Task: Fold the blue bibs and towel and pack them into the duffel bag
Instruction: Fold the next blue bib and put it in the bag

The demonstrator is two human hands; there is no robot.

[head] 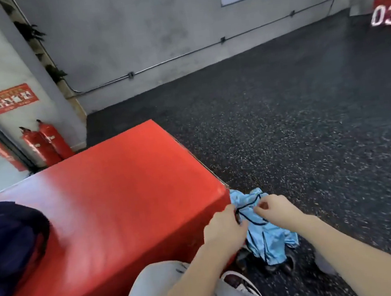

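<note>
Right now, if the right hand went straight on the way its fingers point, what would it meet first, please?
Probably the left hand: the right hand points left along the blue bib both pinch, with the red box just beyond, though depth is unclear.

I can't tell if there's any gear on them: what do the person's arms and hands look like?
Both arms are bare up to the frame edge, with no sleeves in view. The left hand and right hand wear no gloves, and no rings, watch or bands show. No cables or markings appear on them.
</note>
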